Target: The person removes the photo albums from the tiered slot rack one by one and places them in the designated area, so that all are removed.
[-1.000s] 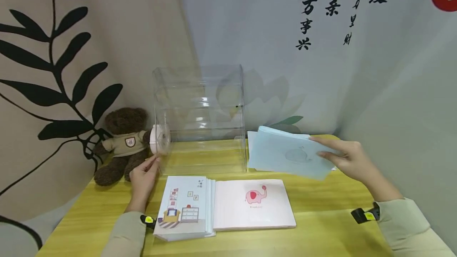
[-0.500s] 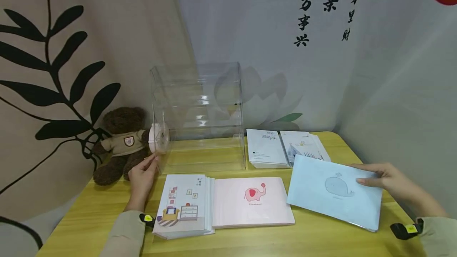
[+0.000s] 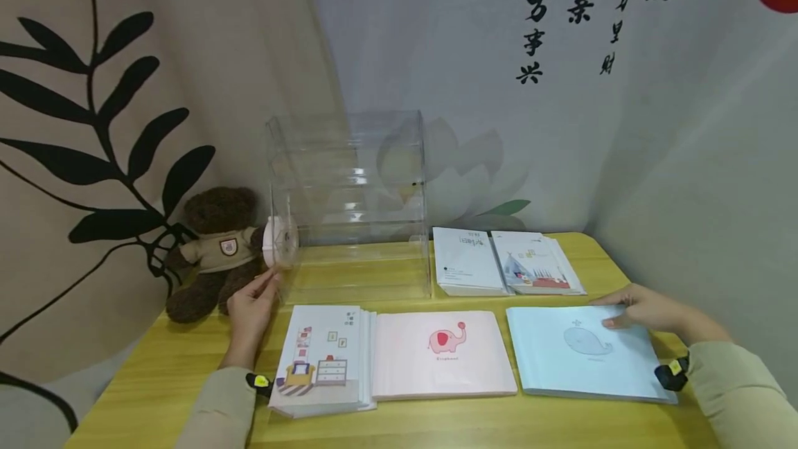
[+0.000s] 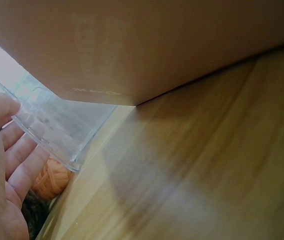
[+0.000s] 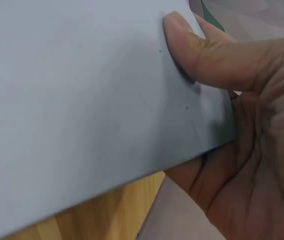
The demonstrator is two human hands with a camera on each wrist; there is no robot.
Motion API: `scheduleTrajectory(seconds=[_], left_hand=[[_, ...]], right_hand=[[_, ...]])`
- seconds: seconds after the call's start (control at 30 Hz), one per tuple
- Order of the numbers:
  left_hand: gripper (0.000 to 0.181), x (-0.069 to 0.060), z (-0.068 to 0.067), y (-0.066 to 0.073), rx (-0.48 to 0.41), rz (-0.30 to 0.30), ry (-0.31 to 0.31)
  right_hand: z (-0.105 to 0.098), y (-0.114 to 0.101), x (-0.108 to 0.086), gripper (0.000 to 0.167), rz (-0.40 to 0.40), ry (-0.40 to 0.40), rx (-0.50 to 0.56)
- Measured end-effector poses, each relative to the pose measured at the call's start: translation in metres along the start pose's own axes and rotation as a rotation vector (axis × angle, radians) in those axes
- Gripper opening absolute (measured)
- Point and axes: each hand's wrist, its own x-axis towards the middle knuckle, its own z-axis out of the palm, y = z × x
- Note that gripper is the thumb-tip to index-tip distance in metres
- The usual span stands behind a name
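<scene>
My right hand [image 3: 645,310] grips the far right edge of a light blue notebook [image 3: 542,359] with a whale on its cover, at the right of the table. In the right wrist view the thumb lies on the cover [image 5: 82,100] and the fingers run underneath. Left of it lies a pink notebook [image 3: 411,366] with an elephant. A stack of white illustrated notebooks [image 3: 318,393] stands at that one's left. My left hand [image 3: 251,303] pinches the lower front edge of a clear plastic shelf rack [image 3: 349,224]; the left wrist view shows its thumb and fingers about the clear panel [image 4: 67,120].
More white notebooks [image 3: 470,262] lie at the back right, beside the rack. A brown teddy bear [image 3: 221,227] sits left of the rack, near a white round object [image 3: 269,241]. An orange yarn ball [image 4: 52,180] shows behind the clear panel in the left wrist view.
My right hand has brought the blue notebook from the back right forward and down to the table, right of the pink one, straightening it. The left hand stays at the rack.
</scene>
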Motion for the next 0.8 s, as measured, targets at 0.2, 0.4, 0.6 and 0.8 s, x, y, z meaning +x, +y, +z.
scheduleTrajectory(seconds=[0.2,0.4,0.6,0.8], left_hand=[[0.028,0.0,0.001,-0.001,0.007,0.007,-0.002],[0.032,0.0,-0.001,0.001,0.017,-0.02,-0.005],[0.029,0.0,0.0,0.001,0.021,-0.027,-0.012],[0.028,-0.001,0.0,0.001,0.015,-0.021,-0.009]], right_hand=[[0.004,0.002,0.01,0.048,0.025,0.006,-0.007],[0.002,-0.001,0.016,0.049,0.023,-0.016,-0.008],[0.0,-0.003,0.02,0.047,0.034,-0.019,-0.017],[0.001,-0.003,0.026,0.044,0.031,-0.031,-0.032]])
